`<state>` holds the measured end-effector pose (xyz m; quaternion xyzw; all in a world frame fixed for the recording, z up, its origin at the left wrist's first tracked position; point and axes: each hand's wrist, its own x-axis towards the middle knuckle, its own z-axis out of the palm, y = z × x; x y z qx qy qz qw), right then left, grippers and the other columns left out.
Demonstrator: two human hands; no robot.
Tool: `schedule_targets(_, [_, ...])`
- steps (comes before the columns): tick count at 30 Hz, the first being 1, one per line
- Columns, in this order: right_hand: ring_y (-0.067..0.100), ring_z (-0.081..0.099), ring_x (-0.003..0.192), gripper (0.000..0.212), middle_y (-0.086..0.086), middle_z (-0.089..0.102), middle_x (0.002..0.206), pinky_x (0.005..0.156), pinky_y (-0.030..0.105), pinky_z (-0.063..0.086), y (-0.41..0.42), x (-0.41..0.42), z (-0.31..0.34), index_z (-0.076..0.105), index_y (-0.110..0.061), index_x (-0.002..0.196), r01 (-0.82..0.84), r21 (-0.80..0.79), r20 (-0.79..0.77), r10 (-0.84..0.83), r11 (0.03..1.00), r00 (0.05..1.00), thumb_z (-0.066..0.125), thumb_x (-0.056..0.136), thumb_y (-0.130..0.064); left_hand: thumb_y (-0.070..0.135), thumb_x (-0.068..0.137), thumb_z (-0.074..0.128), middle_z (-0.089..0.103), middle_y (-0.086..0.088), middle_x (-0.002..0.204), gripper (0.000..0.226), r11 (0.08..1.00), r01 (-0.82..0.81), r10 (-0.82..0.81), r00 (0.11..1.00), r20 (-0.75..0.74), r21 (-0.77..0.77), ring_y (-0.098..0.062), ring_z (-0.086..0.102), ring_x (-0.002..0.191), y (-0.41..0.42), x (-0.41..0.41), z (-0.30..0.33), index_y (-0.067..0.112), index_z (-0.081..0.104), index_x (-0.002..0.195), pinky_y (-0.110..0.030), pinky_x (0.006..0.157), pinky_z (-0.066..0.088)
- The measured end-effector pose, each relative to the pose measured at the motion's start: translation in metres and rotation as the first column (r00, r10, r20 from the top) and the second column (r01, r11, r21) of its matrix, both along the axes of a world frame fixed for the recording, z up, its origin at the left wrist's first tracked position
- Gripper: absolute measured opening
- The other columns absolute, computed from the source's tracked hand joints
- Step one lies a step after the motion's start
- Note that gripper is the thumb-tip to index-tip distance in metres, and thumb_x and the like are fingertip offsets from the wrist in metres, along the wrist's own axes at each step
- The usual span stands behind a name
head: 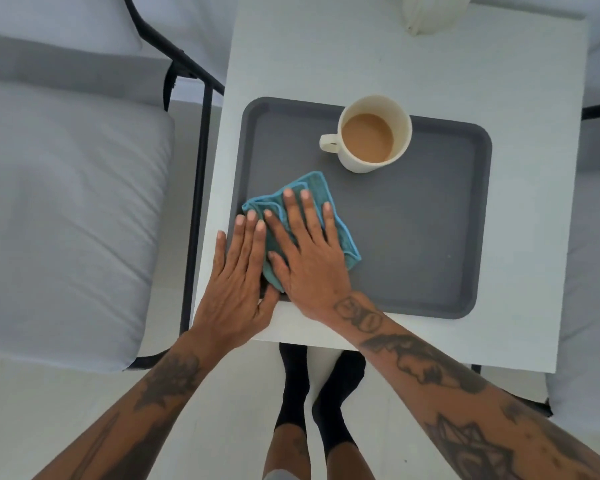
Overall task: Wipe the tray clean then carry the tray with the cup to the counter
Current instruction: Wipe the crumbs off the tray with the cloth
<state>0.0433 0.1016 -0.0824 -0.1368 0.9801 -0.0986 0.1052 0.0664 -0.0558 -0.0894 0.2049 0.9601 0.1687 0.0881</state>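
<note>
Blue cloth (307, 230), folded into a rough pad, lies on the near left part of the grey tray (413, 244), and the right hand (309, 251) presses it flat with fingers spread. That hand's grip is wide: the palm and fingers bear down on the cloth rather than closing round it. The left hand (238, 275) lies flat and open too, beside the right one, over the tray's near left rim and the white desk (361, 57), apparently steadying the tray; its fingertips reach the cloth's left edge.

The tray sits square on the desk, its far right corner well apart from the hands. A cream cup (373, 133) stands upright on the far middle of the tray, handle to the left, about half full of a milky brown drink. It is near the cloth but not touching it.

As a judgement, the task is in its first stage, the wiping. The tray's surface shows no clear spill or stain, though a few faint specks dot the right side, so how much has been cleaned cannot be told. The right half and the area round the cup look yet to be covered. After that the cloth must come off, both hands must take the tray's rims, and the tray must go to the counter level, since the drink could slop.
</note>
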Motion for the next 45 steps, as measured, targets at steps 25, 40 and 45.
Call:
schedule_targets(25, [0.005, 0.049, 0.131, 0.089, -0.005, 0.041, 0.150, 0.102, 0.022, 0.045, 0.168, -0.055, 0.072, 0.023, -0.031, 0.153, 0.476, -0.638, 0.264, -0.409, 0.605, 0.873, 0.074, 0.081, -0.047, 0.050, 0.078, 0.074, 0.049, -0.007, 0.142, 0.083, 0.911, -0.138, 0.113, 0.990, 0.086, 0.389, -0.018, 0.050, 0.127, 0.070, -0.128, 0.087, 0.016, 0.043, 0.147, -0.041, 0.102, 0.049])
schedule_targets(40, [0.011, 0.063, 0.111, 0.093, 0.000, 0.044, 0.150, 0.094, 0.025, 0.055, 0.147, -0.099, 0.058, 0.031, -0.023, 0.150, 0.348, -0.662, 0.246, -0.246, 0.664, 0.937, 0.080, 0.074, -0.045, 0.040, 0.064, 0.090, 0.065, -0.011, 0.128, 0.086, 0.899, -0.034, -0.070, 0.973, 0.220, 0.437, -0.026, 0.064, 0.114, 0.091, -0.174, 0.075, 0.009, 0.056, 0.137, -0.047, 0.099, 0.052])
schedule_targets(45, [0.010, 0.063, 0.111, 0.092, -0.002, 0.043, 0.150, 0.092, 0.019, 0.054, 0.113, -0.111, 0.067, 0.032, -0.022, 0.151, 0.317, -0.660, 0.252, -0.197, 0.682, 0.948, 0.080, 0.075, -0.042, 0.045, 0.063, 0.089, 0.061, -0.003, 0.136, 0.092, 0.911, -0.098, 0.013, 0.978, 0.210, 0.401, -0.019, 0.062, 0.117, 0.054, -0.175, 0.085, 0.014, 0.053, 0.142, -0.039, 0.102, 0.051])
